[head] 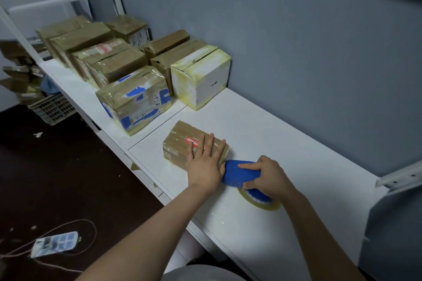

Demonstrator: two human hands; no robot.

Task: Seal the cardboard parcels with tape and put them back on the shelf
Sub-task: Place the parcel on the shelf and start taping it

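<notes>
A small brown cardboard parcel (180, 143) with a red label lies on the white table (285, 143). My left hand (205, 162) rests flat on its near end, fingers straight. My right hand (267, 175) grips a blue tape dispenser (237, 172) whose nose touches the parcel's near right corner. The dispenser's roll of clear yellowish tape (260, 201) lies against the table below my right hand.
Several taped brown parcels (114, 61) stand in rows at the back left, with a blue-marked parcel (134, 100) and a white box (201, 77) nearest. A grey wall runs along the table. A white shelf frame (68, 0), a crate (52, 109) and a phone (54, 244) on the floor lie left.
</notes>
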